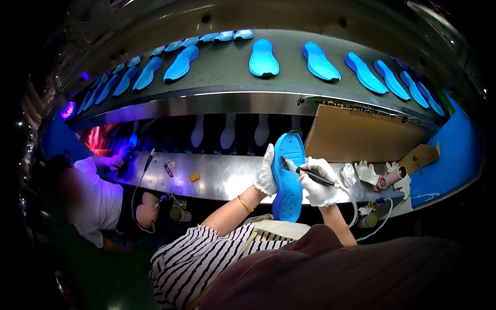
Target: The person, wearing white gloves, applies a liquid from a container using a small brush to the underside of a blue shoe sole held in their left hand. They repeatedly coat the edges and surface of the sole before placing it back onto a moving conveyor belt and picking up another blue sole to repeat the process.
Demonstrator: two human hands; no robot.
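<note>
A blue shoe sole (289,191) is held up in front of me, its hollow inner side facing me. My left hand (265,173), in a white glove, grips the sole along its left edge. In my right hand (319,183), also gloved, is a brush (318,177) with a dark handle, and a pale tube runs from its rear end. The brush's bristles touch the inside of the sole near its middle. My right fingers wrap round the handle, close to the sole's right edge.
Blue soles (264,59) stand in a row on a conveyor belt (222,70) ahead. Below is a metal shelf (217,178) with a yellow block (194,177). At right are a cardboard sheet (356,137), spare gloves (368,173) and a cylinder (397,175). A co-worker (98,196) sits at left.
</note>
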